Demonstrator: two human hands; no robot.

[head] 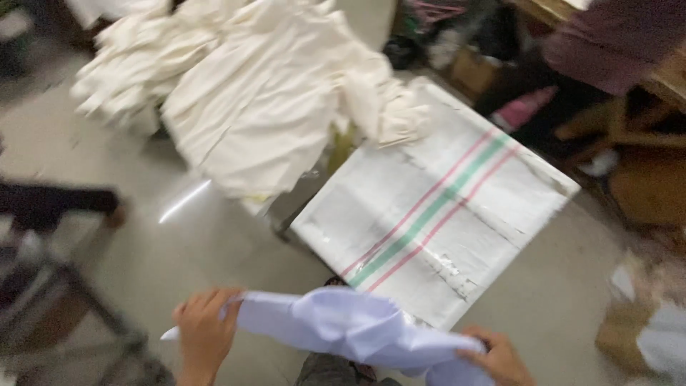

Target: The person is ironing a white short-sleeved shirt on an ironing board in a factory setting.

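Matt lilac cloth (343, 325), woven plastic sack (436, 207), glossy floor (179, 243).

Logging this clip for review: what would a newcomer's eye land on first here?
First, the pale blue cloth stretched between the left hand and right hand at the bottom edge. Beyond it lies a white woven sack with red and green stripes, and upper left a heap of cream garments.
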